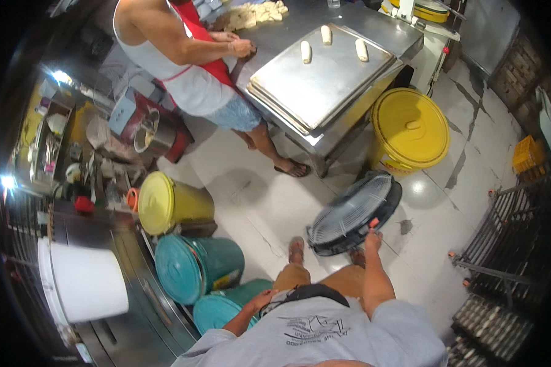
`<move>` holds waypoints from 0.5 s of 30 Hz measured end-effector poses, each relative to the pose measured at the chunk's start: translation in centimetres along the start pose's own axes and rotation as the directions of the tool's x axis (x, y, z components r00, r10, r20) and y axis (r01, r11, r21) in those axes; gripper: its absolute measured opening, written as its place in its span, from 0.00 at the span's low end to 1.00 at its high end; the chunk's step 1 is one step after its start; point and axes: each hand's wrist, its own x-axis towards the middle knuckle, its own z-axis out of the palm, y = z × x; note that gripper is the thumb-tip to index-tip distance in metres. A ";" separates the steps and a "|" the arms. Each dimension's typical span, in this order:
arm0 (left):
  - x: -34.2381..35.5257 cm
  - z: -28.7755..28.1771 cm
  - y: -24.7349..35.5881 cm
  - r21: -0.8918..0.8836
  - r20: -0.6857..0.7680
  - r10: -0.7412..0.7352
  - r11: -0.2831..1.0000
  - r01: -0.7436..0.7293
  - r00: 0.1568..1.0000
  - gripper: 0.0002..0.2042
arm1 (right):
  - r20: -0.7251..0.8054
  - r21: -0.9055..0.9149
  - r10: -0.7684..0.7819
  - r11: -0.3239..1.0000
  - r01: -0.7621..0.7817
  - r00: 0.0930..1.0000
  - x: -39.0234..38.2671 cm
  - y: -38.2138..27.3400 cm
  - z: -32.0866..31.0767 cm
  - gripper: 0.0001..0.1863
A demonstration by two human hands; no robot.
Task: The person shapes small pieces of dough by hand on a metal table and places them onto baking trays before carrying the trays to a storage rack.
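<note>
Your right hand (372, 235) grips the rim of the black floor fan (355, 213). Your left hand (262, 300) rests loosely open at your waist, just beside a teal bin (220, 306)

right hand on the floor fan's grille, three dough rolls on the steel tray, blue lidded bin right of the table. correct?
Not quite: the lidded bin right of the table is yellow, not blue, as the head view shows. The rest holds: the right hand is at the rim of the floor fan grille, and three dough rolls lie on the steel tray.
</note>
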 end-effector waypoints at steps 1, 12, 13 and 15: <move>3.0 -1.4 2.3 0.129 -0.041 0.084 0.989 -0.078 0.996 0.36 | -0.144 0.047 -0.125 0.990 0.133 0.982 3.4 -1.8 0.1 0.48; -3.2 -15.8 -2.4 0.305 -0.074 0.016 0.952 0.007 0.997 0.34 | -0.183 0.542 0.176 0.839 -0.050 0.967 -1.8 -2.9 6.0 0.50; -3.3 -14.9 -1.3 0.360 -0.082 0.036 0.933 -0.004 0.996 0.35 | -0.167 0.574 0.179 0.817 -0.052 0.969 -1.7 -2.4 5.2 0.50; -4.2 -12.8 1.0 0.457 -0.109 0.077 0.889 -0.018 0.991 0.36 | -0.137 0.671 0.200 0.739 -0.058 0.970 -0.5 -0.2 5.3 0.46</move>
